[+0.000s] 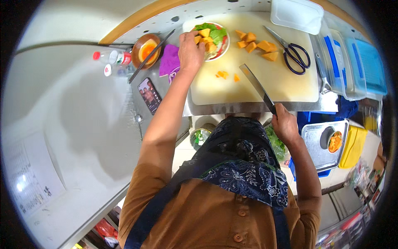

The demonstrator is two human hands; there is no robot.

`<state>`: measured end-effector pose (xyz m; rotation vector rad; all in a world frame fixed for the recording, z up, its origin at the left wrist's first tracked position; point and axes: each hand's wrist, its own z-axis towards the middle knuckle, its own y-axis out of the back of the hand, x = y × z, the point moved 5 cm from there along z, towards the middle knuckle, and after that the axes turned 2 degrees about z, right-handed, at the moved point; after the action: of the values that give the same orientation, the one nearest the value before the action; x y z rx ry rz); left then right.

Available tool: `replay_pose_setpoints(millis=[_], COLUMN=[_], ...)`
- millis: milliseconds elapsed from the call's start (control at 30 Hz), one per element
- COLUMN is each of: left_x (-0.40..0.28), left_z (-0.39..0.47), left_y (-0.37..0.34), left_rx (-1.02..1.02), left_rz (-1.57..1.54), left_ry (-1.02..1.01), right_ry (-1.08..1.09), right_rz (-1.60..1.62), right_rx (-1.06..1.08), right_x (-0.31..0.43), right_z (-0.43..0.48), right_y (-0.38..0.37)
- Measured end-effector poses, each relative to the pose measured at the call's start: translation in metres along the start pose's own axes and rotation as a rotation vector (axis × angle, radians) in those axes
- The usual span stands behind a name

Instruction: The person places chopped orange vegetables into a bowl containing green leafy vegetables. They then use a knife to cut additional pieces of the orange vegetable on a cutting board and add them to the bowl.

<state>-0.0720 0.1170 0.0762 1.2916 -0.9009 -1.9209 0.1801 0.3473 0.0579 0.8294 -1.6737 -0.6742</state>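
My left hand [191,51] is at the left rim of a red-and-white bowl [226,46], thumb and fingers around the orange chunks [206,39] in it. Whether it grips one is hidden. Green lettuce leaves [218,35] lie in the bowl beside the chunks. My right hand [285,124] holds a kitchen knife [258,85] by its dark handle, blade pointing up and left over the cutting board [214,90]. Larger orange chunks, apparently pumpkin [250,38], sit right of the bowl. Several small orange bits [222,74] lie below it.
Scissors [290,51] lie at the board's right, beside clear plastic containers [345,62]. Leftward are a purple cloth [169,60], a brown bowl [136,48] with chopsticks [149,59] across it, a smartphone [150,96] and plastic bottles [116,57]. A metal tray [312,152] stands lower right.
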Motion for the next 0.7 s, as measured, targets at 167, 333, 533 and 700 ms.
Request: replay_pose_setpoints(millis=[167, 333, 533, 700], left_x=[-0.067, -0.110, -0.086, -0.047], left_z=[-0.010, -0.007, -0.007, -0.038], left_y=[-0.047, -0.110, -0.129, -0.090], left_rx=[0.196, 0.394, 0.469, 0.622], left_rz=[-0.029, 0.184, -0.172, -1.205], left_ry=[-0.432, -0.392, 0.018, 0.628], right_ry=[-0.068, -0.114, -0.109, -0.130], right_rz=[0.020, 0.067, 0.046, 0.016], right_rx=[-0.067, -0.091, -0.098, -0.083], right_x=[-0.026, -0.033, -0.036, -0.038], right_z=[-0.017, -0.025, -0.021, -0.018], right_y=[0.000, 0.002, -0.001, 0.000])
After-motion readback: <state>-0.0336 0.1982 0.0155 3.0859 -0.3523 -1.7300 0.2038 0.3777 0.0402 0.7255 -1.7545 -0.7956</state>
